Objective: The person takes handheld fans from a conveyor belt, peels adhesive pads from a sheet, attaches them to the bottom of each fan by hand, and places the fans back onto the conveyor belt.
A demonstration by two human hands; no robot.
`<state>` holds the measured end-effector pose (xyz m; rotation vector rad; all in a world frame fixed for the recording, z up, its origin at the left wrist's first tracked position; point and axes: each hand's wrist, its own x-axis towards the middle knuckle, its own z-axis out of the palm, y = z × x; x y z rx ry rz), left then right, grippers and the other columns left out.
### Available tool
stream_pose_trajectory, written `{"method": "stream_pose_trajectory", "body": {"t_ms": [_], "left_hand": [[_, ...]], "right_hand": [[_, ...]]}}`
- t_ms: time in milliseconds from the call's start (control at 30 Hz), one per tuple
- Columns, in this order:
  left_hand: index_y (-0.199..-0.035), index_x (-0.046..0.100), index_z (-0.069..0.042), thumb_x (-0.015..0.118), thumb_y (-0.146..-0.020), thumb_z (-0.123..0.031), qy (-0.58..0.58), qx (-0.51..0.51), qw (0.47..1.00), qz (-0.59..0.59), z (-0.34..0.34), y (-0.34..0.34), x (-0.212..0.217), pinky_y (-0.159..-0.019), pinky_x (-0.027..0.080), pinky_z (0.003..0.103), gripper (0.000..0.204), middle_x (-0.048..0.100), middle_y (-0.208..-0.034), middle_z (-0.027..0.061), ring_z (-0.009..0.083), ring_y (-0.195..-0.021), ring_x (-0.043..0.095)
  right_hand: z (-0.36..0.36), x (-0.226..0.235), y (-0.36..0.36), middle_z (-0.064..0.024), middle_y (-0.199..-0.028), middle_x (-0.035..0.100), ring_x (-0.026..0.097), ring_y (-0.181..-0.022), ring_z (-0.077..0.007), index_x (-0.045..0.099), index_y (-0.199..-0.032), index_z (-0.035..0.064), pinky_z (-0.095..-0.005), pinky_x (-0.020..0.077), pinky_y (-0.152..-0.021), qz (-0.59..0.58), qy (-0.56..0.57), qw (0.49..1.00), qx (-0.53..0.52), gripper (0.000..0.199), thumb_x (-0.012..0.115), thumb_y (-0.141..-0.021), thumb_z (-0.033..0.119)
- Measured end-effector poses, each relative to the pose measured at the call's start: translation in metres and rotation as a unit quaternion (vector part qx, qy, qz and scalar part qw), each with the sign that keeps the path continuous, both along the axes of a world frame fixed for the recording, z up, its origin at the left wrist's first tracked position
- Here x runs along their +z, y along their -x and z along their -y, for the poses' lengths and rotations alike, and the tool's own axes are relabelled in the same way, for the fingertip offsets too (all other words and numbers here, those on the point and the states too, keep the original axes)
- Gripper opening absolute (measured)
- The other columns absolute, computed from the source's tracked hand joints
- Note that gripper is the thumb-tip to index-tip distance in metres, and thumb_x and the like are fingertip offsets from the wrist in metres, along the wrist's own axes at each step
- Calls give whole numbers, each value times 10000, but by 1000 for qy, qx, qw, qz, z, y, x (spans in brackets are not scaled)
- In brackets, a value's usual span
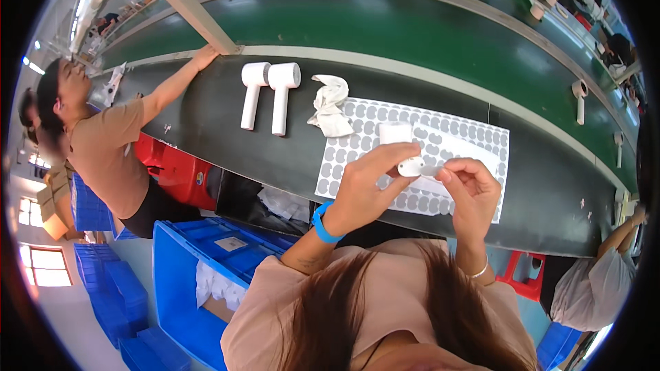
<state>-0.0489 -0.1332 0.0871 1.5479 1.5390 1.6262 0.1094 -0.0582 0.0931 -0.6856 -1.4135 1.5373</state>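
My left hand [375, 182] is closed around a white hair-dryer-shaped device [395, 132], with the rounded end of its handle turned toward me. Between the thumb and fingers of my right hand [471, 196] is a small grey sticker [431, 171], right beside that handle end; whether the two touch I cannot tell. Under both hands lies a white sheet of grey stickers [331, 182], rows of rounded double-lobed shapes, with a bare white strip [474, 154] at its right.
Two similar white devices [280, 99] lie left of a crumpled white cloth [331, 106]. Beyond the dark table runs a green conveyor belt [330, 20], another device [579, 103] on it. A co-worker [113, 144] grips a post at left. A blue crate [172, 295] stands below.
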Motion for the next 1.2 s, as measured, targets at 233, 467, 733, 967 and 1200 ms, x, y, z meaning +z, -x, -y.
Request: {"method": "stream_pose_trajectory", "body": {"t_ms": [233,467,733,967,1200], "left_hand": [[-1156,614,-27,683,-743,38,47,-37,997,52,5,-2,2,-723,530,258,424,613,-1168,118,173,-979,611],[-1205,587,-34,658,-794,9,60,-64,990,112,-1,6,-5,-773,508,261,419,577,-1218,124,149,-967,592],[-1206,580,-22,646,-805,11,78,-66,989,111,-2,6,-7,-813,497,272,408,567,-1220,129,169,-1033,579],[-1146,613,-27,660,-800,-59,49,-53,997,19,2,-3,-1,-760,491,275,351,625,-1130,125,194,-964,604],[-1133,595,11,677,-771,-32,-87,-203,973,-64,-6,-27,32,-863,489,345,374,611,-1143,156,274,-1025,603]], "right_hand": [[0,-2,1,-70,-864,620,573,-780,-103,592,-914,-47,-227,469,-724,-1,24,1000,15,127,664,-810,-32],[-12,5,1,-55,-838,606,564,-775,-91,569,-970,-20,-229,454,-720,0,-3,1000,-5,201,670,-797,-33],[-13,-2,7,-67,-866,570,571,-785,-116,482,-1051,-10,-235,464,-731,-42,9,999,9,270,600,-814,-64],[-23,-16,21,-139,-1132,500,606,-899,-218,328,-1280,46,-339,444,-852,-156,-45,987,-5,416,486,-938,223],[-29,-34,18,-241,-1148,497,615,-835,-200,201,-1339,35,-335,472,-773,-95,-255,962,1,476,344,-989,324]]}}
